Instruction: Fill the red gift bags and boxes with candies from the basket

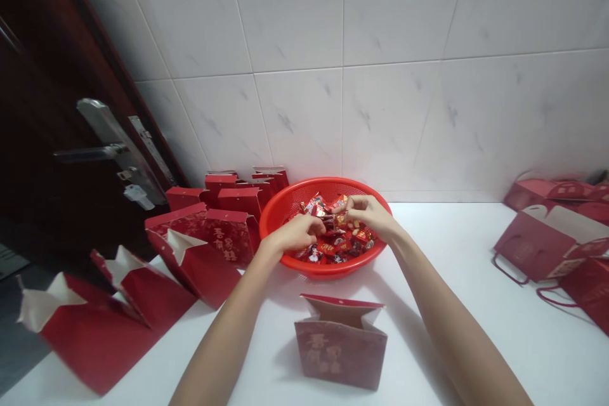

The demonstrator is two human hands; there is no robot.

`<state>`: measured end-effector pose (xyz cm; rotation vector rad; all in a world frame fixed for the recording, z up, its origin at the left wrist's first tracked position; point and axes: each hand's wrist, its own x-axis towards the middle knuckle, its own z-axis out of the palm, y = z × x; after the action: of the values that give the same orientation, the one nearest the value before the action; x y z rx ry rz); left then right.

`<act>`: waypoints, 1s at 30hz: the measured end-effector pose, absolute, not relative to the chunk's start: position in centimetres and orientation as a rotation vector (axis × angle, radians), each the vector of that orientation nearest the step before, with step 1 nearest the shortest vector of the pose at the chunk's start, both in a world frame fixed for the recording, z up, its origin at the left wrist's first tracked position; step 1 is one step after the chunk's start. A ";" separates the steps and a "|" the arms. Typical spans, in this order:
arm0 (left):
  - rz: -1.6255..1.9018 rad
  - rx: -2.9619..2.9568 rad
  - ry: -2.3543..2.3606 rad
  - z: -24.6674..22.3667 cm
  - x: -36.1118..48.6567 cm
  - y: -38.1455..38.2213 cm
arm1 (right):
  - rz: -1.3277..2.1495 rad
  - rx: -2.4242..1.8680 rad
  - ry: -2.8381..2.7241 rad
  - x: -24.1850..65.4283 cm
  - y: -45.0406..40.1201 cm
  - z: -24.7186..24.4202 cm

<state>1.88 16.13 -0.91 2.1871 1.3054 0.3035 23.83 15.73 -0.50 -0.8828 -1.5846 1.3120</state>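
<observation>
A red plastic colander basket holds a heap of wrapped candies, mostly in red wrappers. Both hands reach into it. My left hand is over the left part of the heap, its fingers curled round wrapped candy at the fingertips. From the right comes my right hand, thumb and fingers pinched together at the candies; its fingertips are partly hidden. In front of the basket, between my forearms, stands an open red paper gift bag with gold lettering, upright and untouched.
Several open red paper bags stand on the left of the white table. More red bags with cord handles lie at the right. A tiled wall rises behind; a dark door with a metal handle is on the left.
</observation>
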 end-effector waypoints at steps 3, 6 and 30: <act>-0.033 2.187 1.437 -0.8 1.8 15.8 | 1.326 -0.897 -1.516 23.8 15.6 -0.4; -0.139 2.206 1.435 -0.3 1.9 15.3 | 1.352 -0.908 -1.473 23.6 15.5 -0.3; -0.184 2.239 1.329 0.1 2.4 15.0 | 1.256 -1.107 -1.567 23.6 16.2 -1.0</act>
<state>2.35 14.97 0.08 2.2391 1.3289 -0.1843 23.55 16.21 -1.01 -1.1074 -1.5672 1.2556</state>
